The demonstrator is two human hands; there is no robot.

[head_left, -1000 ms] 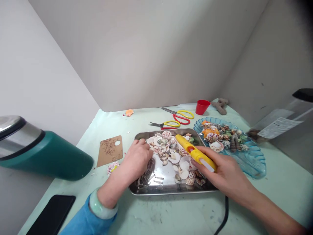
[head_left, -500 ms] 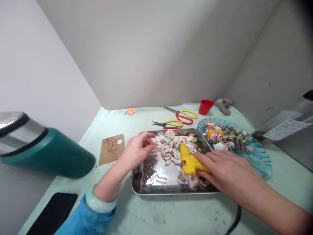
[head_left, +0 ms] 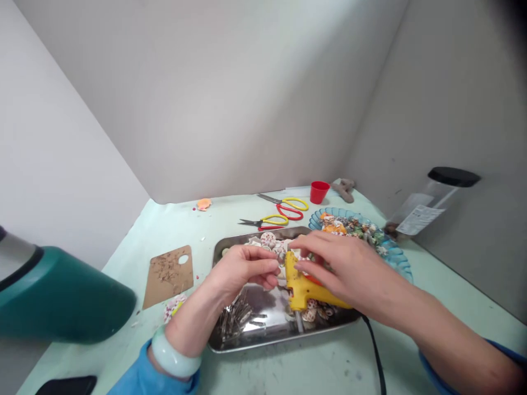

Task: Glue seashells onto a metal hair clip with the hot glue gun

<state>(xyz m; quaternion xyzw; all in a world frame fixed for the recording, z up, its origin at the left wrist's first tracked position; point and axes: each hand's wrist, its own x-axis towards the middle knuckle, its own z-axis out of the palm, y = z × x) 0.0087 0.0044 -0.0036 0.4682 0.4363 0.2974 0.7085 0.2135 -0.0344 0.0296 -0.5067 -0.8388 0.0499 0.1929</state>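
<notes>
A metal tray [head_left: 272, 344] holds seashells [head_left: 268, 239] at its back and a pile of metal clips [head_left: 235, 317] at its front left. Across the shells lies a yellow hot glue gun [head_left: 300, 291], its clear glue stick [head_left: 299, 321] pointing toward me. My left hand [head_left: 247, 269] is over the tray just left of the gun, fingertips pinched together; anything between them is too small to make out. Above the gun hovers my right hand [head_left: 337, 263], thumb and fingers apart near the nozzle, its grip off the handle.
Two pairs of scissors [head_left: 294, 204] and a red cup [head_left: 319, 192] stand behind the tray. A blue plate of shells [head_left: 401, 258] is at right, with a tilted clear jar [head_left: 428, 206]. On the left are a cardboard piece [head_left: 154, 291] and a green bottle [head_left: 69, 296]. A black cord [head_left: 376, 351] runs forward.
My right hand has let go of the glue gun's handle and moved up over it. My left hand has come closer to the gun. The view has shifted, and a decorated piece shows near my left wrist.
</notes>
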